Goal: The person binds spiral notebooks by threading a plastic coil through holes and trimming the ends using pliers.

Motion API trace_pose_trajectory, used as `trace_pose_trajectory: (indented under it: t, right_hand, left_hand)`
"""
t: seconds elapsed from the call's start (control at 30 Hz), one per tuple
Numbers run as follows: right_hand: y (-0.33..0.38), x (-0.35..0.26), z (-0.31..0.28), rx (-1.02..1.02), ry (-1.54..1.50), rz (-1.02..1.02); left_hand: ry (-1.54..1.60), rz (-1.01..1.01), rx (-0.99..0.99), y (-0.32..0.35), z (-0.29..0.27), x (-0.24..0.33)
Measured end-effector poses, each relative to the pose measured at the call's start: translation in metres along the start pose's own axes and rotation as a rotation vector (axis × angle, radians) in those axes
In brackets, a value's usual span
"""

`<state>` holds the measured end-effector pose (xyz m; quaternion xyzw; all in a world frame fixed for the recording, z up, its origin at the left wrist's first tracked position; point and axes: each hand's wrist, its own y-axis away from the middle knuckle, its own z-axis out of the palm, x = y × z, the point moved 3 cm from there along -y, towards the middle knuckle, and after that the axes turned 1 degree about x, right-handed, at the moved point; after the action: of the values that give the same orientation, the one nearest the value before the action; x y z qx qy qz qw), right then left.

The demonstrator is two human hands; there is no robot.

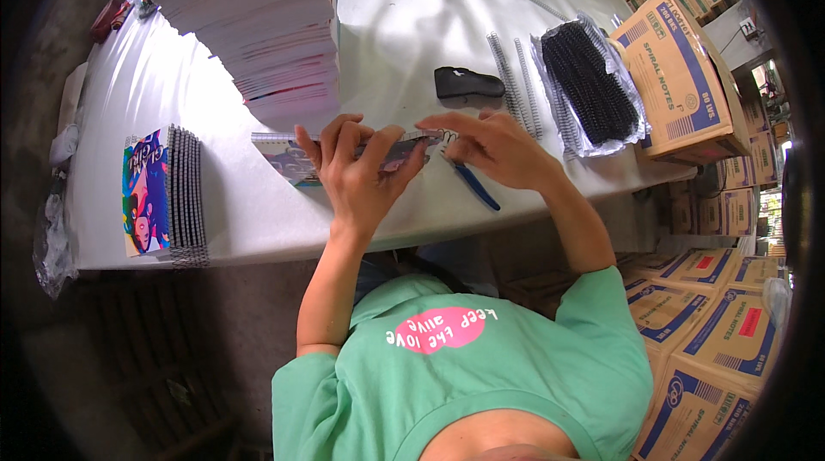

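My left hand (357,164) is closed around a notebook (292,156), held on edge over the near part of the table with its spine upward. Along that spine my right hand (494,147) pinches at the right end of a wire spiral (449,136), index finger stretched along it and thumb below. Loose wire loops stick out there. Just under the right hand, a blue-handled tool (478,187) lies slanting on the cloth; its head is partly hidden by the fingers. Beyond the hands is a black stapler-like object (468,83).
A tall stack of notebooks (284,57) rises at the back left. Several spiral-bound notebooks (163,190) lie near the left front edge. To the right are loose wire spirals (514,87), a plastic-wrapped bundle of black spirals (589,83) and a carton (683,74). More cartons (700,323) stand at lower right.
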<state>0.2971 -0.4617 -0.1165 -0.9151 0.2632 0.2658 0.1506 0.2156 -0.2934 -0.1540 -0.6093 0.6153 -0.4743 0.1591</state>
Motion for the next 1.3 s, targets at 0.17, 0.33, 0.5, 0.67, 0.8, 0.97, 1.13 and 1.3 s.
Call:
trace_pose_trajectory:
  t: [0.17, 0.33, 0.5, 0.67, 0.8, 0.97, 1.13, 1.3]
  right_hand:
    - [0.011, -0.007, -0.003, 0.315, -0.107, 0.076]
    - [0.004, 0.000, -0.005, 0.152, -0.236, 0.048]
    - [-0.006, 0.000, -0.005, 0.042, -0.294, 0.055]
    - [-0.001, -0.014, 0.005, 0.200, 0.304, -0.180]
    - [-0.020, 0.020, -0.003, 0.035, 0.122, -0.084]
    - [-0.012, 0.128, 0.015, 0.162, 0.745, 0.059]
    - [-0.015, 0.129, 0.010, 0.286, -0.151, 0.211]
    - [-0.030, 0.035, 0.010, -0.074, -0.996, -0.542]
  left_hand:
    - [-0.066, 0.022, -0.005, 0.000, -0.001, -0.003]
    - [-0.027, 0.030, 0.011, 0.002, 0.000, -0.004]
    - [-0.006, 0.012, 0.007, 0.002, -0.002, -0.005]
    - [0.029, 0.002, 0.005, -0.001, -0.001, -0.006]
    - [0.129, 0.054, -0.061, -0.002, -0.008, -0.019]
    - [0.129, 0.122, -0.123, 0.001, -0.015, -0.016]
    - [0.063, 0.005, -0.065, 0.007, -0.017, -0.005]
    - [0.066, -0.017, -0.051, 0.008, -0.013, -0.005]
